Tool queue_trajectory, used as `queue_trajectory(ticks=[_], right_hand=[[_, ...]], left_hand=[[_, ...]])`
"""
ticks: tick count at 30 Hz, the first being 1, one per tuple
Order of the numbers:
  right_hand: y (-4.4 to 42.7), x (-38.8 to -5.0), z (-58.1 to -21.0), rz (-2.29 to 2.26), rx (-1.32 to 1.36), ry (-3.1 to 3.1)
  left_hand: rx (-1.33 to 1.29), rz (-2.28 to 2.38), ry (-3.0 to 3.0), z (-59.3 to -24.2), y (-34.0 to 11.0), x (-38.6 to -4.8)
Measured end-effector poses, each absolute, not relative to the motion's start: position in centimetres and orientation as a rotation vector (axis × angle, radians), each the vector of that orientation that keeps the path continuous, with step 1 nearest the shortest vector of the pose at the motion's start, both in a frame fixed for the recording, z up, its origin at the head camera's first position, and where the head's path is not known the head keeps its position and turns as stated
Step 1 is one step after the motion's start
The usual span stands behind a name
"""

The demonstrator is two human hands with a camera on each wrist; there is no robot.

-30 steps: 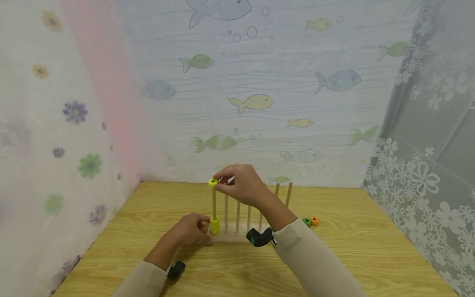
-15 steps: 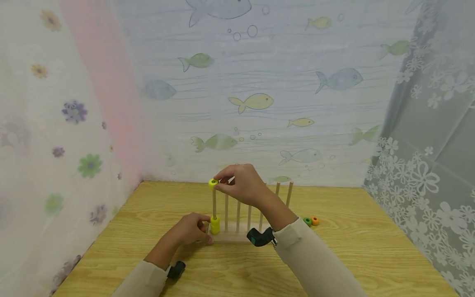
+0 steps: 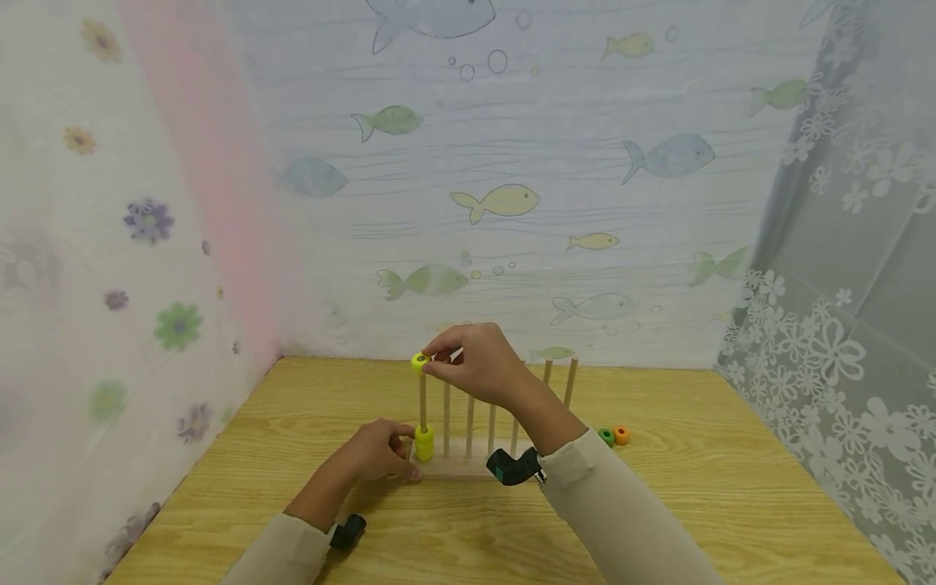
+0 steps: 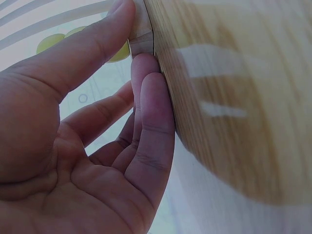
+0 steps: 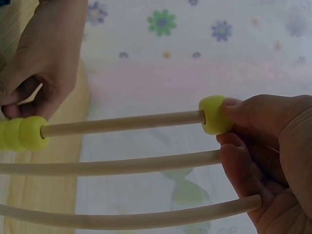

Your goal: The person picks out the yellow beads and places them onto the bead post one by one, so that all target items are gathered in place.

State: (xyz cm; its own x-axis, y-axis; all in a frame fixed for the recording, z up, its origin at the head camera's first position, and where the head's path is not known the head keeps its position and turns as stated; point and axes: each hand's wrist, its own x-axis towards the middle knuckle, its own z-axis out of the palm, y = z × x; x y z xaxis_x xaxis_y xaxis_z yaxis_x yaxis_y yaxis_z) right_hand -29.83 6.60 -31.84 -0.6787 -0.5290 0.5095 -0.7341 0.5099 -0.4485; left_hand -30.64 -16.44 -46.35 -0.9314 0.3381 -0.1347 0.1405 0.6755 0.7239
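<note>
My right hand (image 3: pixel 478 366) pinches a yellow bead (image 3: pixel 420 362) between thumb and fingers at the top of the leftmost wooden peg (image 3: pixel 422 402). In the right wrist view the peg's tip sits inside this bead (image 5: pixel 217 115). Several yellow beads (image 5: pixel 22 133) are stacked at the foot of the same peg. Low on the left, my left hand (image 3: pixel 376 451) holds the end of the rack's wooden base (image 3: pixel 457 465). The left wrist view shows the thumb and fingers (image 4: pixel 156 105) against the base end (image 4: pixel 142 41), just above the tabletop.
More bare pegs (image 3: pixel 570 383) stand in a row to the right, partly behind my right arm. A green bead (image 3: pixel 606 437) and an orange bead (image 3: pixel 621 435) lie on the wood-grain table (image 3: pixel 695 479) right of the rack. Printed curtains (image 3: pixel 512 268) hang behind and at the sides.
</note>
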Motion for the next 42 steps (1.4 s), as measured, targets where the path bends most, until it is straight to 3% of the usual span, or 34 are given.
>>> queue_trajectory(ticks=[42], right_hand=[[6.72,-29.80,-31.77,0.944,1.082,-2.441]], left_hand=[[0.376,1.094,2.654,-45.96,-16.10,-30.21]])
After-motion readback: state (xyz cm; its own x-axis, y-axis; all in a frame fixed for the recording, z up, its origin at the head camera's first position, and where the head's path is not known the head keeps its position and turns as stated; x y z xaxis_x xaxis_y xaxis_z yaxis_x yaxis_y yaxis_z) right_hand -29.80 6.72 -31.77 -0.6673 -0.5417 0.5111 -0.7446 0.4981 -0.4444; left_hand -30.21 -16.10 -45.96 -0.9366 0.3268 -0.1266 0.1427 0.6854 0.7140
